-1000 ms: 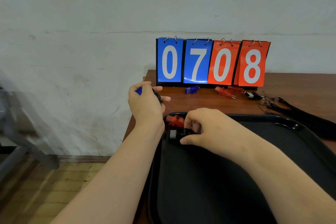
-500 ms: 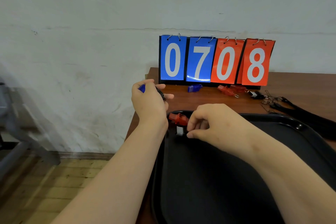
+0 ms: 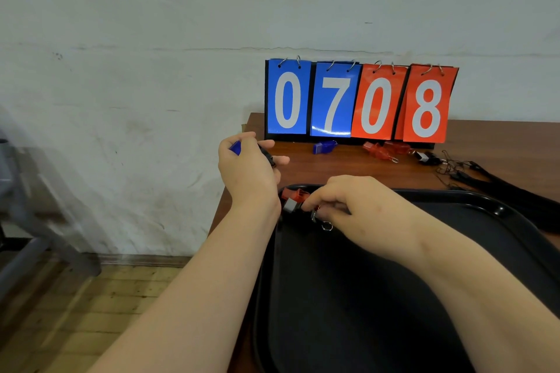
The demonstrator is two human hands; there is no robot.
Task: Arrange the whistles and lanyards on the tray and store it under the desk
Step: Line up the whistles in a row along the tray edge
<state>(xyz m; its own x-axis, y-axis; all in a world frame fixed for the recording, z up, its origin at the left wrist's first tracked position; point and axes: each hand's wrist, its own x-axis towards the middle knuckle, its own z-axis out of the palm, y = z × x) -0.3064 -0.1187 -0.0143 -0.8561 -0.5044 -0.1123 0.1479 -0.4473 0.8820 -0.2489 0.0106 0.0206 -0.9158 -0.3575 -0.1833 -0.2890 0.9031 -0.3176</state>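
Black whistle (image 3: 290,205) pinched by right fingers (image 3: 328,205) in tray (image 3: 497,208); left fingers (image 3: 252,142) grip blue whistle (image 3: 235,148).

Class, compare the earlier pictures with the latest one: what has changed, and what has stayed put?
The right hand, earlier laid over the far left corner of the tray, has drawn its fingers together and pinches a small piece there; its metal ring now shows beneath the hand. Unchanged: the left hand grips the blue whistle, the red whistle lies in that corner, the scoreboard stands.
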